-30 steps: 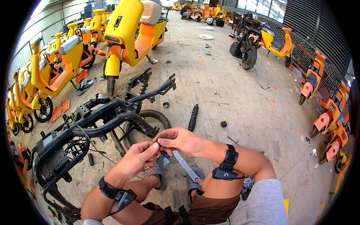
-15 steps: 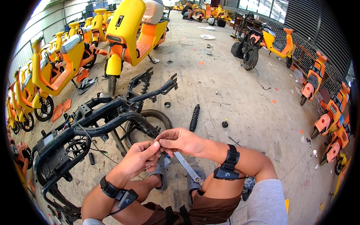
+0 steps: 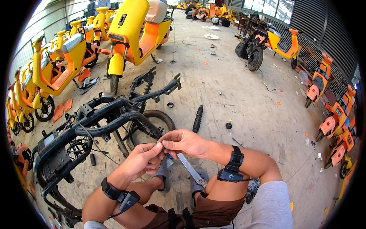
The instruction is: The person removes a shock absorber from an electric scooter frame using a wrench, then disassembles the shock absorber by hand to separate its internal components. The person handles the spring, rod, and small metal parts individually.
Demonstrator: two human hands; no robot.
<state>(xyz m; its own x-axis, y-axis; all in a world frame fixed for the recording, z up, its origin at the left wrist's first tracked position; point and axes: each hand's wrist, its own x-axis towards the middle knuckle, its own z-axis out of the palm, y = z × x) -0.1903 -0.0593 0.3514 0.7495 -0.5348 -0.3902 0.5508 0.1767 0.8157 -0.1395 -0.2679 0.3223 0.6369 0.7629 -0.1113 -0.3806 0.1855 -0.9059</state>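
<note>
My left hand and my right hand meet in front of me, beside the rear of a bare black scooter frame. Thumb and fingers of both are pinched together at the tips, on something too small or too hidden to name. Below my right hand a long silver wrench slants down toward my right shoe; its upper end is close under the fingers, and I cannot tell what it rests on. The frame's wheel lies just beyond my hands.
A black shock absorber, a black ring-shaped part and a small dark fitting lie on the concrete floor. Yellow scooters stand at the left, orange ones along the right wall. A person sits far back.
Both hands keep the same pinch at nearly the same spot. The view has shifted only very slightly.
</note>
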